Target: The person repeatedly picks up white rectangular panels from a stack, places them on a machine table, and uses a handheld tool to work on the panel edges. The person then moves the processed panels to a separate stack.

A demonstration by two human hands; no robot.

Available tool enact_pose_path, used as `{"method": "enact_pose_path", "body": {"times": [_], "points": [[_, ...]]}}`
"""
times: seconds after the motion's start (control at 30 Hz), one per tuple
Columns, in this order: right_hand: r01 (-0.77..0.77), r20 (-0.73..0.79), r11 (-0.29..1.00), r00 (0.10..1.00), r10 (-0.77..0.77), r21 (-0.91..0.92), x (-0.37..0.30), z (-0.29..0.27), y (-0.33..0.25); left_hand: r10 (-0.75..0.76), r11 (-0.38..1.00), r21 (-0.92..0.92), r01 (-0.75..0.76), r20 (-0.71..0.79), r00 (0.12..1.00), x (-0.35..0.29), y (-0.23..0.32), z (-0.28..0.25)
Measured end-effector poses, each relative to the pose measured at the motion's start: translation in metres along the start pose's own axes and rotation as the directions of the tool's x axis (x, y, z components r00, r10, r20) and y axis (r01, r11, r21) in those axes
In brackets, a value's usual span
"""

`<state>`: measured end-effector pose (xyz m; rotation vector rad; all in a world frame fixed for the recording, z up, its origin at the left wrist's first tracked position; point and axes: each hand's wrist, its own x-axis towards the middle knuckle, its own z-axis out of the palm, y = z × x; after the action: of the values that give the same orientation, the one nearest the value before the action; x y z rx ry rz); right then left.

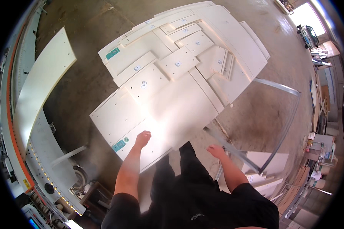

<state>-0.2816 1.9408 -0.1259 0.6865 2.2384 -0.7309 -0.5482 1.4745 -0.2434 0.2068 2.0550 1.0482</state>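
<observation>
My left hand (143, 139) is over the near part of a large white panel (179, 99), its fingers curled in with nothing showing in them; I cannot tell whether it touches the surface. A teal label (119, 145) lies on the panel to the left of this hand. My right hand (216, 151) hangs in the air right of my legs, near a grey metal frame (240, 152). Its fingers are loosely bent and a little apart, holding nothing. Beyond my hands, several smaller white boards (177, 63) with small printed stickers and drilled holes lie stacked and overlapping.
At the left runs a long machine (12, 114) with an orange strip, and a long white board (46, 72) rests on it. More white panels (265, 162) stand low at the right. Beyond them is a cluttered workbench (321, 147). The floor (252, 110) is bare concrete.
</observation>
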Motion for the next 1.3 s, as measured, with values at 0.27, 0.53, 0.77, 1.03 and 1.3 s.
{"method": "enact_pose_path", "body": {"times": [0.27,0.53,0.77,1.03,1.3], "points": [[0.067,-0.302,0.966,0.943,-0.143,-0.249,0.329,-0.177,-0.120,-0.262,0.947,-0.061,0.314,-0.710,0.653,0.215,0.002,-0.062],[0.111,-0.501,0.976,0.844,-0.192,-0.187,0.524,-0.281,-0.208,-0.533,0.846,-0.366,0.388,-0.586,0.610,0.251,0.065,-0.082],[0.220,-0.509,0.938,0.794,-0.331,-0.266,0.537,-0.249,-0.212,-0.516,0.713,-0.692,0.114,-0.407,0.754,0.171,-0.002,-0.051],[0.314,-0.407,0.910,0.819,-0.404,-0.272,0.475,-0.201,-0.218,-0.571,0.351,-0.903,-0.245,-0.415,0.709,0.019,0.042,-0.040],[0.163,-0.615,0.936,0.716,-0.329,-0.311,0.577,-0.303,-0.232,-0.590,0.274,-0.925,-0.265,-0.379,0.713,0.070,0.086,0.026]]}}
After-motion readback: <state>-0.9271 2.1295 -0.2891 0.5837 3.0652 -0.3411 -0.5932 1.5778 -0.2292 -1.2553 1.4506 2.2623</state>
